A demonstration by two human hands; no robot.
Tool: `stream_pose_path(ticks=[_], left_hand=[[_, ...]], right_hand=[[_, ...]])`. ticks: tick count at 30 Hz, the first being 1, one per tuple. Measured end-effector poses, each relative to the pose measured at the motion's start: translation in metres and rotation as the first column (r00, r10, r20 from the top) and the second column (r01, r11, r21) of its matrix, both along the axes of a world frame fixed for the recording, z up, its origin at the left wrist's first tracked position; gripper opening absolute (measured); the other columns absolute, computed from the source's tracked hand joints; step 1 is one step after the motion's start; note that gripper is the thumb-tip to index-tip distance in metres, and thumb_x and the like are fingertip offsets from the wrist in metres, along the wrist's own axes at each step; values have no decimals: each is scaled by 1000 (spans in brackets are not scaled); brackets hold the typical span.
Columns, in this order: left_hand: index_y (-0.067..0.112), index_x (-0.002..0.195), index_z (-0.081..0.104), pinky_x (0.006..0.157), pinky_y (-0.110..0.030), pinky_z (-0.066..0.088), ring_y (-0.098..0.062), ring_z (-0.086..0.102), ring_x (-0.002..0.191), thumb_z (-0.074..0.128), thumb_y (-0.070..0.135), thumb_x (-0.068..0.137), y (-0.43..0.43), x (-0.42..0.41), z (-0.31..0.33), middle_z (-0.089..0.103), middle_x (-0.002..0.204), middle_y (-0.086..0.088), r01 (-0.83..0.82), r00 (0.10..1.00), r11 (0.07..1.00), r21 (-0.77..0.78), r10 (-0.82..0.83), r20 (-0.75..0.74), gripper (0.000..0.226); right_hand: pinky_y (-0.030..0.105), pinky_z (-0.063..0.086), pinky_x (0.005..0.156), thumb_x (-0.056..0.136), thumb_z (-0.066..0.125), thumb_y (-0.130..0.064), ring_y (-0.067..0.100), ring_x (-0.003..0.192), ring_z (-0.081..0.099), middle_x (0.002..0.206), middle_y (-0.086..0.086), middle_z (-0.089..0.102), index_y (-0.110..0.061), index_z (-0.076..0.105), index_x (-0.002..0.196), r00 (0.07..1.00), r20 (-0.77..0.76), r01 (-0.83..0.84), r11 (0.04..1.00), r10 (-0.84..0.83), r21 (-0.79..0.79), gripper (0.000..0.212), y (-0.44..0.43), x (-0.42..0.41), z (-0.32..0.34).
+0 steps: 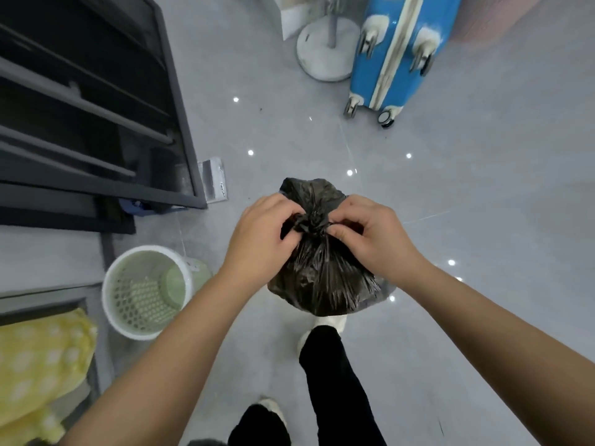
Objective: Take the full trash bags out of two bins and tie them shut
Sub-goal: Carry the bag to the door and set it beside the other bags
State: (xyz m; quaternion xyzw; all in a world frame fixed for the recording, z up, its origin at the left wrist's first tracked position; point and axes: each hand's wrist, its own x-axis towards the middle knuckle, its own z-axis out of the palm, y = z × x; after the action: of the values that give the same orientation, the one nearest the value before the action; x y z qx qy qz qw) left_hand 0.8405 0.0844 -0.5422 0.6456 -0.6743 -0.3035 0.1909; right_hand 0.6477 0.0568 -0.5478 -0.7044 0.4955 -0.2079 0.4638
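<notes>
A full black trash bag (325,278) hangs in front of me above the grey floor, its top gathered into a twisted knot between my hands. My left hand (260,233) pinches the bag's neck from the left. On the right side of the knot, my right hand (373,233) grips the plastic. A white mesh bin (145,291) stands on the floor to the lower left with no bag in it, its pale green inside showing.
A dark metal shelf frame (96,123) fills the upper left. A blue suitcase (392,56) and a round white stand base (325,49) sit at the top. Yellow spotted fabric (35,358) lies at the lower left. My legs and white shoes are below the bag.
</notes>
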Motion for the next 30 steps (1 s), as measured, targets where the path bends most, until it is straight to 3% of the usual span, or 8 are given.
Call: stream_pose_path(ticks=[7,13,20,30], left_hand=[[20,91,66,80,-42,46,-14,54,87,57,17,83,-70,-78,83,60,88,9,108,994,989,-98,-106,22,12],[17,90,67,77,-40,47,-14,54,83,59,16,85,-141,-153,126,60,88,7,207,978,966,-156,-200,59,10],[17,94,68,80,-39,47,-17,56,86,59,17,85,-251,-265,146,62,91,6,362,932,922,-140,-359,44,12],[14,94,68,78,-40,48,-21,59,86,59,18,84,-397,-447,164,64,92,2,482,875,863,-148,-482,42,14]], right_hand=[[6,37,73,83,69,-6,-5,76,55,84,-4,61,-13,74,86,989,-66,130,991,-130,-1,9,-49,-80,88],[23,43,78,83,67,-7,14,79,57,83,0,59,-11,73,86,970,-151,181,982,-188,-59,8,-106,-153,134],[38,48,81,84,65,-11,22,84,60,88,5,63,-12,73,87,907,-281,294,950,-312,-107,9,-186,-261,165],[34,48,80,82,69,-12,21,86,60,84,-2,58,-14,74,87,822,-265,474,863,-505,-174,8,-304,-431,173]])
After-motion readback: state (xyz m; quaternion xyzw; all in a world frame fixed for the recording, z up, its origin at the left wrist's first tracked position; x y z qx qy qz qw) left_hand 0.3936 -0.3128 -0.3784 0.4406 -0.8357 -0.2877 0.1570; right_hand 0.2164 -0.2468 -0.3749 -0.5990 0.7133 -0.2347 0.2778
